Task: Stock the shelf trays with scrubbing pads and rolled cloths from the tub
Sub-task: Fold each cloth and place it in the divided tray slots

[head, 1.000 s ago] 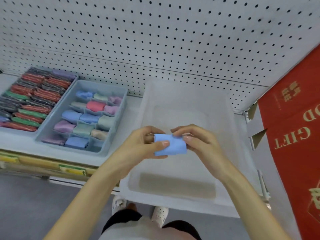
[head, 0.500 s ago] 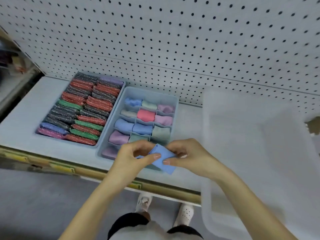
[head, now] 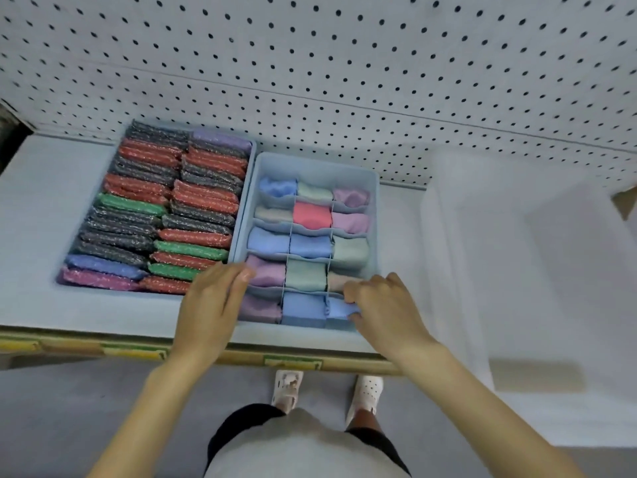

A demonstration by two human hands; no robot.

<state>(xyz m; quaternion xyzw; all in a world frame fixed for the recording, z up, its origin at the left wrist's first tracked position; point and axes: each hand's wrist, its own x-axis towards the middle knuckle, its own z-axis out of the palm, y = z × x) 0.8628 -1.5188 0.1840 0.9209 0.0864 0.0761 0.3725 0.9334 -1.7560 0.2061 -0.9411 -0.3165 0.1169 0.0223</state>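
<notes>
**Item:** blue rolled cloth. It was located in the near right compartment of the divided tray and only partly seated. It was grasped by the right hand, whose fingers were curled over its right end and pressed down into the cell.

**Left hand**: laid against the tray's near left corner, fingers relaxed, nothing enclosed. A steadying role was judged likely.

**Scrubbing pads**: packed on edge in two columns in the pad tray, just beside the divided tray on its left.

**Tub**: set on the shelf to the right. It was translucent, and no stock could be made out in it.

**Hazards judged from this position:**
- The roll could be loosened if it were released before being fully seated. The cloth is soft and would spring open above the dividers.
- The cloth could be drawn back up with the fingers on withdrawal, since they were tucked in beside it.
- The second blue cloth, in the middle cell alongside, could be disturbed, or the thin divider bowed, by sideways pressure.
- The tray lay near the shelf's front edge. It could be shifted forward by a downward push if the steadying hand were lifted.
</notes>
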